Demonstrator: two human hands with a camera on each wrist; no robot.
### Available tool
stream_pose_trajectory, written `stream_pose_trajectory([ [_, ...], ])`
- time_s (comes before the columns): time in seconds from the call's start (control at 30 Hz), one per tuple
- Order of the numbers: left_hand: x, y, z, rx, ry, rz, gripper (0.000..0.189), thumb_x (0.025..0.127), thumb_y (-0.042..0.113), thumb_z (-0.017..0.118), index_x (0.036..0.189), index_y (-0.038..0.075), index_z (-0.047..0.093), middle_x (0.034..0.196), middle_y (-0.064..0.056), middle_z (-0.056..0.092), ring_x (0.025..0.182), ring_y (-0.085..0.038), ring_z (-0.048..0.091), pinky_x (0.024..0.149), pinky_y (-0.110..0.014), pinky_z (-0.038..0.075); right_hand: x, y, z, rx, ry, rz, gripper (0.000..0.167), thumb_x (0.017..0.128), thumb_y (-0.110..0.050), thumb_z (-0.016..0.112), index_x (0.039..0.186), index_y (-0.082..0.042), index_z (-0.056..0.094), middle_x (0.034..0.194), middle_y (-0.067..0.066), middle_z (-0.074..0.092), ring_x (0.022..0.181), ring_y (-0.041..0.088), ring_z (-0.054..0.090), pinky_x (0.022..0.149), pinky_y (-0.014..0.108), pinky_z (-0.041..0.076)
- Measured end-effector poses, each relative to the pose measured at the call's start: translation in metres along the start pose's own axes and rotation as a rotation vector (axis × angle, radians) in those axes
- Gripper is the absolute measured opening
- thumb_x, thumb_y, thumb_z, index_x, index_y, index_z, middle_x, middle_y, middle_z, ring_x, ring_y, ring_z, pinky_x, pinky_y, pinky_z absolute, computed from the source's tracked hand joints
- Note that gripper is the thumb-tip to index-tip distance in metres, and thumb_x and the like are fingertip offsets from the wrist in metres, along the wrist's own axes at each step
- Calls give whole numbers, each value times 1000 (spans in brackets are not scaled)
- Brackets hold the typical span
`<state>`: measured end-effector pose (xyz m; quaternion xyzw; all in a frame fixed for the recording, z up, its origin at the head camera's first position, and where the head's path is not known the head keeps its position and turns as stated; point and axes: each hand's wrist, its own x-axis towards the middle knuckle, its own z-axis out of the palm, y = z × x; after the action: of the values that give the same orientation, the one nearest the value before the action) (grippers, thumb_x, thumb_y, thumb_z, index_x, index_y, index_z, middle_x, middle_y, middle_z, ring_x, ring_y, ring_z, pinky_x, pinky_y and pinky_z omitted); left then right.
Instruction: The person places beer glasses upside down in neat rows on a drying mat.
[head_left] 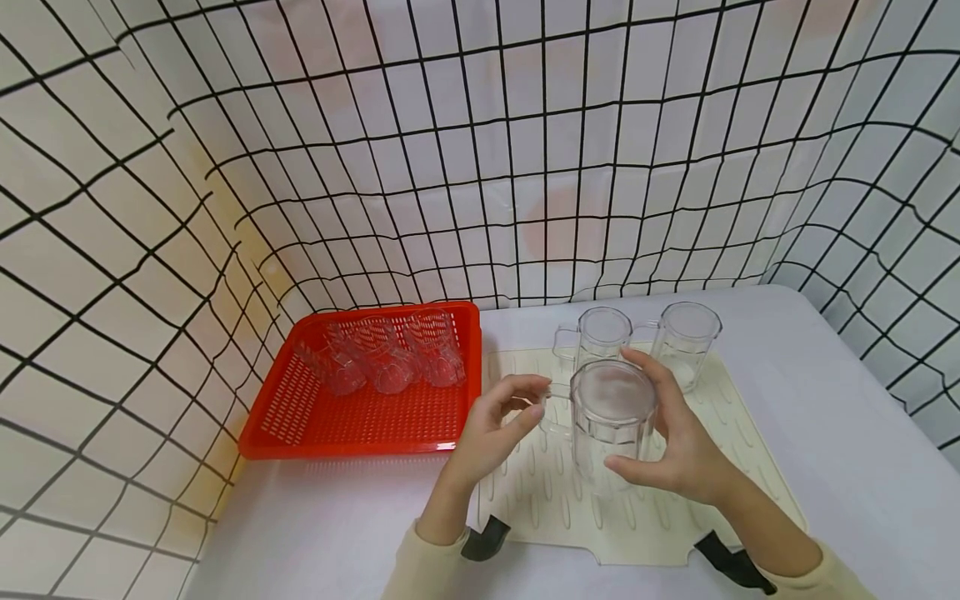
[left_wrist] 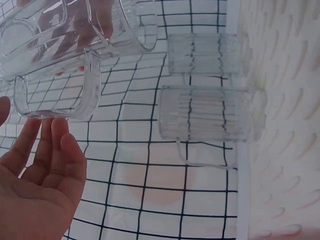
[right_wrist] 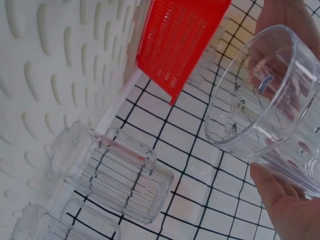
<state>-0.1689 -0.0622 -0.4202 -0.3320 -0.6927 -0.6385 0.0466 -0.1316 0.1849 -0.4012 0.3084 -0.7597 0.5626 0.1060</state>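
Observation:
A clear glass mug (head_left: pixel 609 437) is held over the cream ribbed mat (head_left: pixel 536 508), with its base up and its open rim toward the mat. My right hand (head_left: pixel 684 454) grips its body from the right, thumb in front and fingers behind. On the other side, my left hand (head_left: pixel 495 429) has thumb and fingertips at the mug's handle (left_wrist: pixel 55 112), which points left. Behind it, two more clear mugs (head_left: pixel 600 327) (head_left: pixel 692 329) stand at the back of the mat, handles to the left.
A red plastic basket (head_left: pixel 360 450) sits left of the mat, holding three clear mugs (head_left: pixel 435 354) lying tilted along its back side. Black wire grid panels (head_left: pixel 517 175) with white sheeting behind rise at the back and both sides of the white table (head_left: pixel 337 533).

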Motion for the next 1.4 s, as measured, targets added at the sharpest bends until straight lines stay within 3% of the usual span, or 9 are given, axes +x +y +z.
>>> stream_pose_trajectory([
  [0.23, 2, 1, 4, 8, 50, -35, 27, 91, 7, 64, 116, -2, 63, 112, -17, 63, 100, -23, 57, 86, -40, 52, -1, 4, 1, -20, -15, 27, 116, 62, 9, 83, 154, -9, 16, 148, 1, 32, 120, 11, 46, 92, 25, 43],
  [0.4, 4, -2, 5, 40, 93, -45, 20, 90, 0, 64, 110, -2, 66, 106, -20, 65, 96, -20, 58, 84, -38, 54, 0, 8, 3, -36, -25, 49, 115, 64, 6, 84, 155, -12, 16, 151, 7, 29, 122, 10, 44, 95, 31, 42],
  [0.57, 5, -7, 4, 73, 129, -80, 19, 91, 2, 65, 109, -2, 67, 106, -17, 66, 96, -21, 59, 84, -40, 54, 4, 16, 6, -4, -24, 50, 113, 65, 7, 83, 155, -12, 17, 150, 5, 30, 121, 10, 44, 94, 23, 41],
  [0.73, 9, -12, 1, 103, 148, -129, 20, 91, 0, 64, 110, -6, 66, 108, -21, 65, 97, -26, 59, 85, -32, 53, 10, 26, 8, -2, -32, 65, 111, 68, 4, 83, 155, -15, 18, 150, 7, 30, 119, 11, 46, 91, 26, 44],
  [0.87, 13, 2, 0, 132, 159, -156, 18, 91, -3, 62, 109, -9, 65, 107, -22, 64, 97, -29, 59, 82, -28, 53, 14, 34, 11, -22, -41, 94, 109, 70, 1, 83, 155, -19, 18, 150, 10, 30, 121, 10, 45, 93, 31, 44],
  [0.97, 17, 12, 0, 150, 183, -165, 17, 91, -4, 61, 107, -8, 65, 105, -21, 64, 97, -30, 60, 81, -28, 54, 17, 41, 14, -36, -29, 109, 108, 70, -1, 84, 155, -21, 19, 149, 10, 33, 121, 9, 45, 96, 47, 44],
  [1.1, 22, -11, -2, 153, 232, -183, 18, 92, -2, 63, 109, -5, 66, 107, -18, 64, 99, -30, 60, 84, -34, 54, 23, 47, 18, -57, -15, 124, 107, 71, -5, 85, 154, -21, 20, 148, 10, 34, 123, 16, 44, 94, 67, 37],
  [1.2, 26, -32, -4, 147, 270, -202, 21, 92, 3, 64, 113, -1, 67, 108, -15, 64, 102, -28, 60, 88, -37, 53, 28, 50, 20, -85, -11, 146, 105, 73, -9, 85, 154, -21, 20, 149, 12, 34, 127, 27, 41, 95, 69, 35],
  [1.4, 37, -41, -4, 158, 364, -238, 20, 93, 5, 64, 112, 2, 69, 106, -11, 66, 101, -24, 60, 90, -39, 51, 41, 55, 25, -117, -3, 180, 103, 73, -13, 85, 154, -19, 21, 151, 14, 33, 132, 36, 37, 99, 69, 30],
])
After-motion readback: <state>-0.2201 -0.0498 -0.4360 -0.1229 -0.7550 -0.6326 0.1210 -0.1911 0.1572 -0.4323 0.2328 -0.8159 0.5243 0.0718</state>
